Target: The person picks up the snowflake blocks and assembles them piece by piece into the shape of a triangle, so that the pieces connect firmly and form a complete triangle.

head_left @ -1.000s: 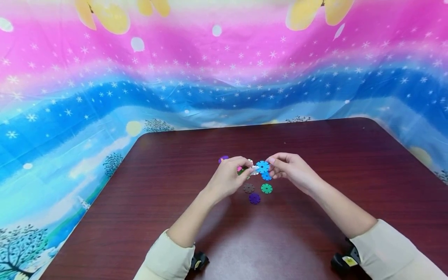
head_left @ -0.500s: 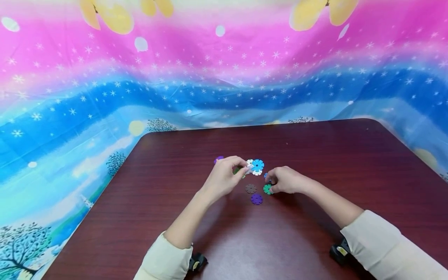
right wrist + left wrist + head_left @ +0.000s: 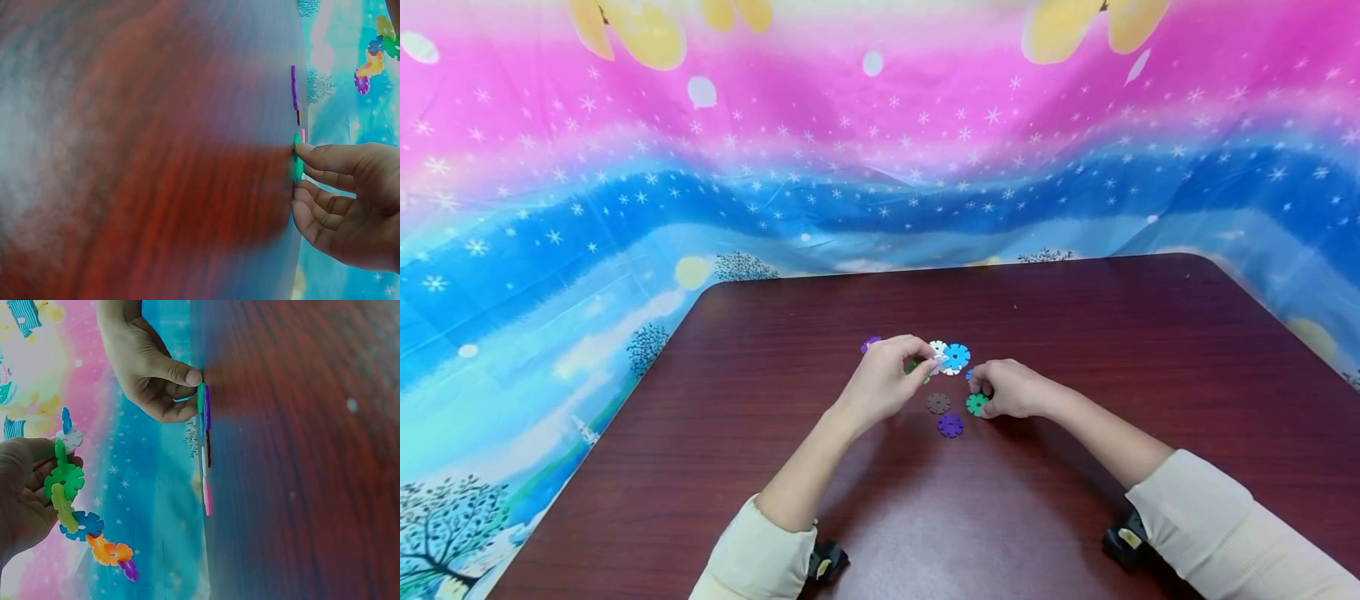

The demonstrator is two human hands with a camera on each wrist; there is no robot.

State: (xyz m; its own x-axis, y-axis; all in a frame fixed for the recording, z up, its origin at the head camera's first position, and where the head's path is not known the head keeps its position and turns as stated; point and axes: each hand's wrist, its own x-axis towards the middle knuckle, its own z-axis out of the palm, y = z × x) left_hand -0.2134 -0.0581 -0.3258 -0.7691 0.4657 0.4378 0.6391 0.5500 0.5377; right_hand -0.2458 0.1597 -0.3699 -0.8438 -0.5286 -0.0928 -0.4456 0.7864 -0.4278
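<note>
My left hand (image 3: pixel 891 372) holds up a chain of notched plastic discs slotted into each other. Along it in the left wrist view run a purple disc (image 3: pixel 128 570), an orange disc (image 3: pixel 111 551), a blue disc (image 3: pixel 86 526), a yellow disc (image 3: pixel 64 507), a green disc (image 3: pixel 65 481) and a white disc (image 3: pixel 73 440). At its far end sits a light blue disc (image 3: pixel 956 357). Low over the table, my right hand (image 3: pixel 1017 388) pinches a loose green disc (image 3: pixel 976 405) at its edge, thumb and fingertips right at it.
Just left of the loose green disc lie a brown disc (image 3: pixel 937 403) and a purple disc (image 3: pixel 951 427). Another blue disc (image 3: pixel 968 376) is partly hidden by the right fingers. A patterned cloth (image 3: pixel 880 167) hangs behind the dark wooden table (image 3: pixel 917 525).
My right hand has let go of the light blue disc on the chain and come down to the loose green disc. The left hand stays nearly in place with the chain.
</note>
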